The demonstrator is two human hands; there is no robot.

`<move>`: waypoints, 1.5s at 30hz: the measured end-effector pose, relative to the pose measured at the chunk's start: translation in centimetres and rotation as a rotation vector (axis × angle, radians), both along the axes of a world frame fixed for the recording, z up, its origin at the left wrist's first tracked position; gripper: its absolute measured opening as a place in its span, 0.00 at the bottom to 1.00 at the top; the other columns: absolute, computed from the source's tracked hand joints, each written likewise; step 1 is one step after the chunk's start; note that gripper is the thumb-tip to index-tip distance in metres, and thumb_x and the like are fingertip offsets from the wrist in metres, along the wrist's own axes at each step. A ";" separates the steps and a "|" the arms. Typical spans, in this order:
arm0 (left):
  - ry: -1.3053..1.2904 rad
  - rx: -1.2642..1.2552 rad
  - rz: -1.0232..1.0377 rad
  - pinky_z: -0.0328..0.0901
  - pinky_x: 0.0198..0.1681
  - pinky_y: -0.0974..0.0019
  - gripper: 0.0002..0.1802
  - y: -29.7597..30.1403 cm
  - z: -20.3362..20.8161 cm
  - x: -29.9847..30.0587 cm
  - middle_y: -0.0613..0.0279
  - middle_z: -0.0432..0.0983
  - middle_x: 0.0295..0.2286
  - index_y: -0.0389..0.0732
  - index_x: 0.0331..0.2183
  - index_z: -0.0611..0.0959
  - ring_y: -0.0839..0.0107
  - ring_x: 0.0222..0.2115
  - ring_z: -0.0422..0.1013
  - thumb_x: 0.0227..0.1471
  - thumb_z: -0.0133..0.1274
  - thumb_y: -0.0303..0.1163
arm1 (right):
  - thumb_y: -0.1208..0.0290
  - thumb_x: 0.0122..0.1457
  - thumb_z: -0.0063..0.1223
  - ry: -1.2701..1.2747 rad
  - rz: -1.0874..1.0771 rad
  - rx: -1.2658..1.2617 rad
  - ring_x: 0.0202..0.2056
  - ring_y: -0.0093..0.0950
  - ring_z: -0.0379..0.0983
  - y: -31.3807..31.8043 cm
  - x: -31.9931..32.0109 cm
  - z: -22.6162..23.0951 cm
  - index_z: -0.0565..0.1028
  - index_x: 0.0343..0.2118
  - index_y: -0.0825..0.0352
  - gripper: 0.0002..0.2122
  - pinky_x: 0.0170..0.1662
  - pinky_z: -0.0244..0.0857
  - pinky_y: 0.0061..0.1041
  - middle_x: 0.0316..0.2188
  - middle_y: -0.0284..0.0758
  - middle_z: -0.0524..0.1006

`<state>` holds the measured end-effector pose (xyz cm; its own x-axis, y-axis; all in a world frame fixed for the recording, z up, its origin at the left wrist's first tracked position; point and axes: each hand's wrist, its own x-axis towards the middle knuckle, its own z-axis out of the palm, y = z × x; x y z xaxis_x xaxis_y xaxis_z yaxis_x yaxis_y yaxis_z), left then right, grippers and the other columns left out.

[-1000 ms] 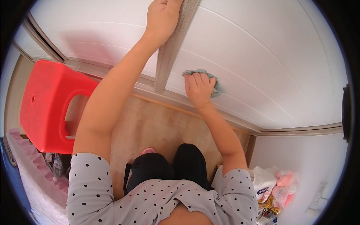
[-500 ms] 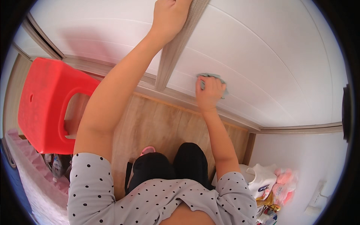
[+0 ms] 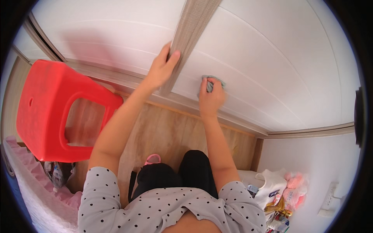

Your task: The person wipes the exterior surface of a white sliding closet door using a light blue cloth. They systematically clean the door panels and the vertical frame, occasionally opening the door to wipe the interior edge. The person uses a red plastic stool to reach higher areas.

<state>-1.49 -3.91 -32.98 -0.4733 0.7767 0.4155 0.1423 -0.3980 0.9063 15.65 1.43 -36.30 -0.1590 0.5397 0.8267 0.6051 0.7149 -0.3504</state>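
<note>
Cloth (image 3: 211,82) is bunched up in the right hand (image 3: 211,99), pressed flat on the white door (image 3: 272,58) low down by the track. Left hand (image 3: 161,70) grips the grey strip (image 3: 186,39), probably for balance. Red stool (image 3: 50,112) sits nearby.

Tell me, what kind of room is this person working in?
Probably a bedroom at home: white panelled wardrobe doors with a wood-grain strip, wood-look floor, a pink frilled bed edge and a red plastic stool. The right hand presses a cloth on the door; the left hand grips the strip.
</note>
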 end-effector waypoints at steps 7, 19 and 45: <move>-0.102 -0.042 -0.074 0.58 0.46 0.73 0.25 -1.0 -1.5 0.2 0.57 0.68 0.41 0.33 0.52 0.61 0.75 0.42 0.63 0.54 0.45 0.32 | 0.70 0.47 0.56 0.216 0.049 -0.233 0.23 0.36 0.70 -2.4 -6.5 0.8 0.70 0.24 0.63 0.06 0.26 0.63 0.31 0.20 0.36 0.74; -0.082 -0.013 -0.076 0.57 0.49 0.71 0.24 -0.7 -2.1 -0.1 0.53 0.66 0.46 0.31 0.51 0.62 0.72 0.47 0.62 0.53 0.46 0.26 | 0.68 0.46 0.55 0.303 -0.045 -0.366 0.21 0.38 0.71 -2.7 -6.3 -0.9 0.69 0.23 0.65 0.08 0.26 0.64 0.32 0.19 0.38 0.74; -0.129 -0.024 -0.089 0.56 0.49 0.71 0.24 -0.8 -2.1 0.0 0.55 0.66 0.45 0.29 0.50 0.63 0.72 0.47 0.62 0.52 0.46 0.24 | 0.70 0.43 0.57 0.186 -0.013 -0.242 0.22 0.38 0.69 -2.0 -6.1 0.2 0.69 0.22 0.61 0.07 0.25 0.62 0.35 0.19 0.36 0.73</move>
